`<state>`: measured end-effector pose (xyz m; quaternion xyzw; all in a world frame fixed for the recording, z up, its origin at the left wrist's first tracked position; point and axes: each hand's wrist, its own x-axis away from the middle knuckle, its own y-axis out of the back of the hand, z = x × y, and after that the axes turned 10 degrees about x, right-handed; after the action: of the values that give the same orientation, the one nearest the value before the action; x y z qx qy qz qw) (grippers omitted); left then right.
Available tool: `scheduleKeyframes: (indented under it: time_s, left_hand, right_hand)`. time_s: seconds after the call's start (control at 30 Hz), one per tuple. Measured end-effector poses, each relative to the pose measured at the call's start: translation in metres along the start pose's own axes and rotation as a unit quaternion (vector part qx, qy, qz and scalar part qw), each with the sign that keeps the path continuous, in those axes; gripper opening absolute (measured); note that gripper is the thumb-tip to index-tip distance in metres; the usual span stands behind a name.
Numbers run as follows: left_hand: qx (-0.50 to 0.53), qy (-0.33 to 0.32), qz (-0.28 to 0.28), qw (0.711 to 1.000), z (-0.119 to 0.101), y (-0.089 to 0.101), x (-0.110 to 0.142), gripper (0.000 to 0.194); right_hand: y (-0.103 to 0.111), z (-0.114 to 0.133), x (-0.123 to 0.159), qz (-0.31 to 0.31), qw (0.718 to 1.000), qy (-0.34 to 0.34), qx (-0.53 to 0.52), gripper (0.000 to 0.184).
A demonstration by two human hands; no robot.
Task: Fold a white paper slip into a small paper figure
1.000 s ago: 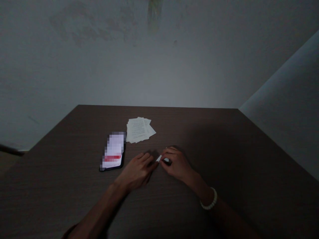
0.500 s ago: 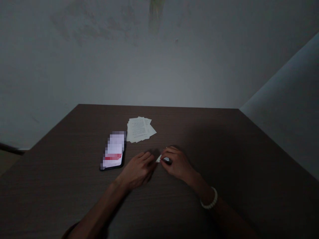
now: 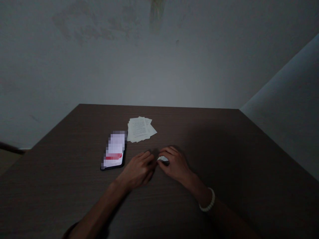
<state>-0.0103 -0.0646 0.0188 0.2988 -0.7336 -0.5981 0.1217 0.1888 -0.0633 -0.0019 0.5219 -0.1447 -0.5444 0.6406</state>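
A small white piece of paper (image 3: 163, 159) lies on the table under the fingers of my right hand (image 3: 175, 164), which pinches it. My left hand (image 3: 138, 170) rests on the tabletop with its fingers curled. Its fingertips come up to the paper's left end, and the dim light hides whether they grip it. Part of the paper is hidden by my right fingers. A white beaded bracelet (image 3: 208, 200) circles my right wrist.
A dark wood-grain table (image 3: 74, 166) fills the lower view, with a wall behind it. A smartphone (image 3: 114, 150) with a pixelated screen lies left of my hands. A small stack of printed papers (image 3: 141, 129) lies beyond them.
My right hand has shifted slightly left and covers more of the white paper. The dark spot beside the paper no longer shows. My left hand stays almost still.
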Motion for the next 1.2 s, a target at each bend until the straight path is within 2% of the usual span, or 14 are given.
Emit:
scheduleKeyframes:
  time_s: [0.63, 1.2]
  left_hand:
    - [-0.002, 0.017, 0.008, 1.000, -0.0014, -0.0014, -0.0007, 0.014]
    - [0.014, 0.020, 0.003, 1.000, -0.0027, 0.0006, -0.0007, 0.019]
  right_hand:
    - [-0.0012, -0.0002, 0.0018, -0.001, 0.999, -0.033, -0.039, 0.027]
    - [0.0004, 0.0054, 0.0016, 0.003, 0.999, -0.047, 0.000, 0.021]
